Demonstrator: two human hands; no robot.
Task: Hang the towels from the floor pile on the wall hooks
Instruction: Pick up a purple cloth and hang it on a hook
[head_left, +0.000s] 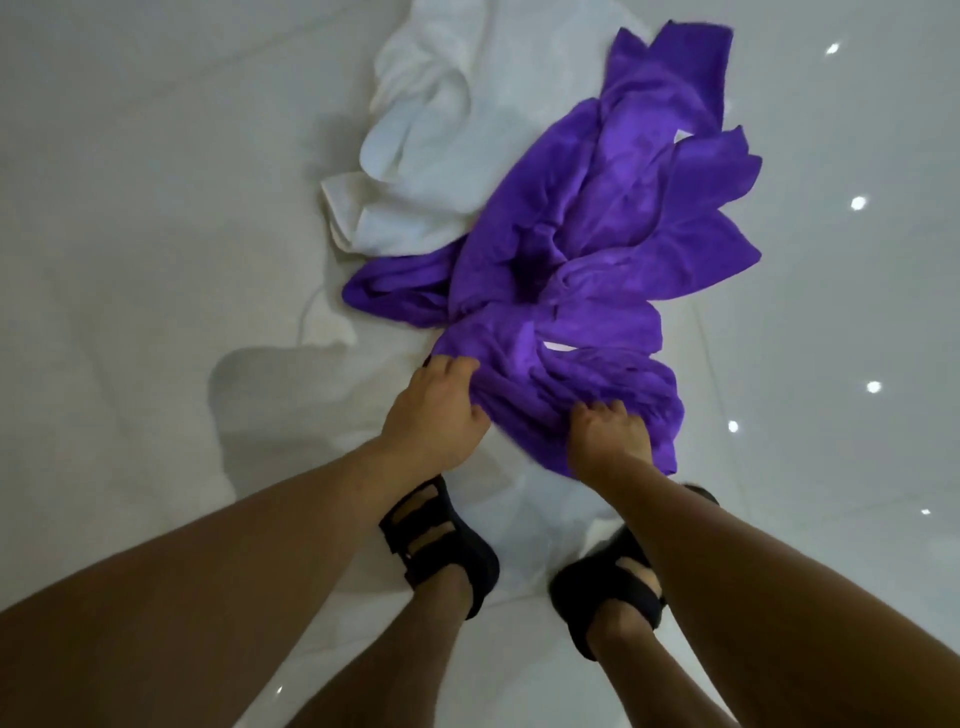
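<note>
A: Head view. What lay on the floor (130, 234)?

B: A crumpled purple towel (587, 244) spread over the glossy pale tiles, with a white towel (415, 156) just beside it on the far left, the purple one overlapping its near edge. More white cloth (545, 519) showed under the purple towel's near end, between the feet.

A: Hands?

B: Both reached down to the near edge of the purple towel. Left hand (434, 410) had its fingers curled into a bunched fold, closed on the cloth. Right hand (608, 441) likewise gripped the fabric, fingertips buried in it.

A: Was the towel off the floor?

B: Most of it rested on the tiles; whether the gripped edge was raised, I could not tell.

A: Anything else?

B: Two feet in black strapped sandals (441, 545) stood just behind the hands. Bright spots of light reflected in the tiles at right.
</note>
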